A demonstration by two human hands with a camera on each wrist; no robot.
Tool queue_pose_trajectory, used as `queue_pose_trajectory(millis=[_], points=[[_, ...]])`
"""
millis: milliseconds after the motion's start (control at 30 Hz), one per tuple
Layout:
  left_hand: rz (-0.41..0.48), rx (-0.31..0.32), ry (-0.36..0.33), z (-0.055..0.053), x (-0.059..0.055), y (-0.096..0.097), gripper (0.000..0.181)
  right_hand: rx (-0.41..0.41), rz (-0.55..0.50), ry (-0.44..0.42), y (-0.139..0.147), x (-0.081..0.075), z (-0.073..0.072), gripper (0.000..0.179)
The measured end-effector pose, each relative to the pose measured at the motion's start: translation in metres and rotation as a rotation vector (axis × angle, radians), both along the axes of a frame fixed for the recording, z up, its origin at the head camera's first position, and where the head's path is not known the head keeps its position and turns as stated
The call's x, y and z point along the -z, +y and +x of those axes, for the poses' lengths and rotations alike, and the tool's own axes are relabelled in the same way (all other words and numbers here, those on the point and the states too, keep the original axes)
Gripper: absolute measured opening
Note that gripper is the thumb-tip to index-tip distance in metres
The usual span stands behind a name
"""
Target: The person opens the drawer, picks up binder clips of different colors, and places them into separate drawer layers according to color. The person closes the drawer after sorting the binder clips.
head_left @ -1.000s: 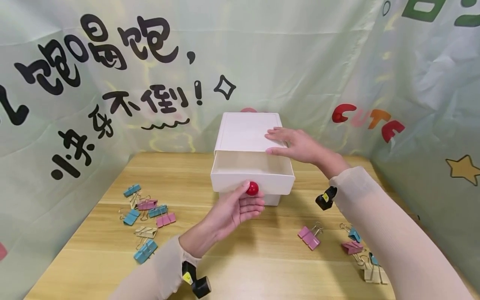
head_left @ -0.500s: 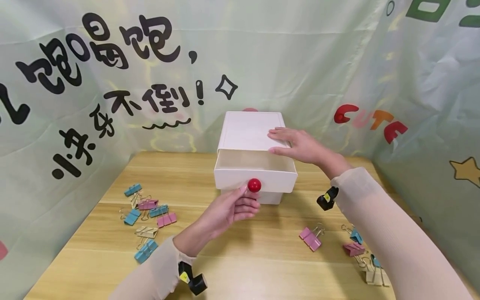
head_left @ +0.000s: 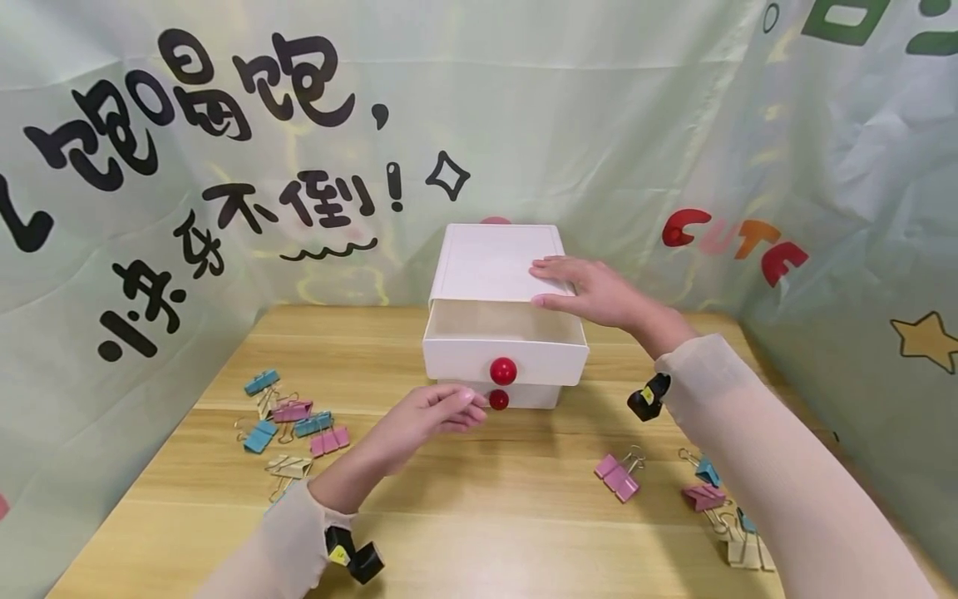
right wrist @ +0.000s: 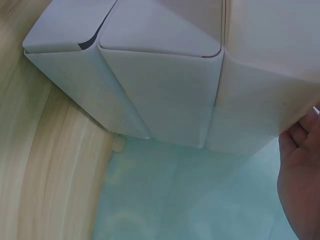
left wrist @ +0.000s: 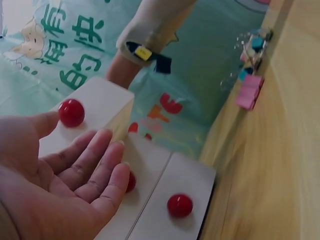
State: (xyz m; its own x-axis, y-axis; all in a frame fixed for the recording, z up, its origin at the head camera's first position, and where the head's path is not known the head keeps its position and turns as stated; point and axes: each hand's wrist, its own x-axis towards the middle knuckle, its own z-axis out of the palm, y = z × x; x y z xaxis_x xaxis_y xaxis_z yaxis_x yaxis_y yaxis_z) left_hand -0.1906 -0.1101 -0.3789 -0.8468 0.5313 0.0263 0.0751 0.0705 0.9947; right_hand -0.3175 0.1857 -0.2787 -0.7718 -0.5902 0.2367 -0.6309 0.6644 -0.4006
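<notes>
white box (head_left: 494, 264), red knobs (head_left: 503, 371), pink clips (head_left: 618, 477), wood-grained table (head_left: 486, 524)

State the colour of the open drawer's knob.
The knob is plain, shiny red; the head view shows it best.

Drawer unit (head_left: 490, 324) on table (head_left: 479, 524), binder clips (head_left: 313, 424) left and right

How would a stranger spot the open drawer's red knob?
On the wooden table, find the white drawer box. Its top drawer is pulled out; the round red knob is on that front. The other red knobs sit lower, on pushed-in drawers.
</notes>
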Motion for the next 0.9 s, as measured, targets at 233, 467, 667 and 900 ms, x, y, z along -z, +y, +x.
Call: queue_pose_trajectory(millis=[233, 467, 667, 900], points=[[-0.177, -0.036, 0.13, -0.002, -0.001, -0.022, 0.04, -0.001, 0.003, -0.019, 0.0, -0.001, 0.001, 0.065], [-0.392, -0.1, 0.243, -0.003, -0.002, -0.043, 0.037, -0.005, 0.015, -0.032, 0.001, 0.0, 0.001, 0.065], [-0.512, -0.15, 0.331, -0.006, -0.002, -0.063, 0.038, -0.013, 0.0, -0.019, 0.0, 0.0, 0.0, 0.064], [-0.62, -0.221, 0.384, -0.011, -0.001, -0.091, 0.04, -0.016, -0.003, -0.022, 0.002, 0.001, -0.003, 0.064]])
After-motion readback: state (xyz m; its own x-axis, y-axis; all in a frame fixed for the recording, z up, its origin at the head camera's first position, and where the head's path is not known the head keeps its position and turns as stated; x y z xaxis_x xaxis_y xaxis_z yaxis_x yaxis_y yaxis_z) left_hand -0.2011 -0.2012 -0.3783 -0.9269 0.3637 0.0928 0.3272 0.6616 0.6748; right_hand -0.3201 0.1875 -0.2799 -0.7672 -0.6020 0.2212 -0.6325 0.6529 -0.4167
